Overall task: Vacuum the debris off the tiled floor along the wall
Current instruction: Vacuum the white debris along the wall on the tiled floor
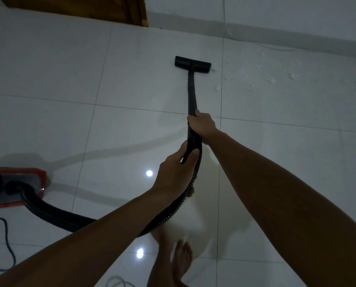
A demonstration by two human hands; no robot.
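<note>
The right hand (202, 123) grips the black wand (191, 94), and the left hand (176, 168) holds the hose (193, 177) just below it. The nozzle (192, 63) lies flat on the white tiled floor (69, 79), near the wall (276, 13). Small white debris (271, 80) is scattered right of the nozzle. The hose curves down and left to the red vacuum (17, 185). A bare foot (182, 259) stands on the floor below the arms.

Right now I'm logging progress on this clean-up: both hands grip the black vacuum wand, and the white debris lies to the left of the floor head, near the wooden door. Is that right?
Not quite. The head view shows the white debris lying to the right of the floor head, along the wall, not left by the wooden door. The rest holds: the left hand and the right hand both grip the black vacuum wand.
</note>
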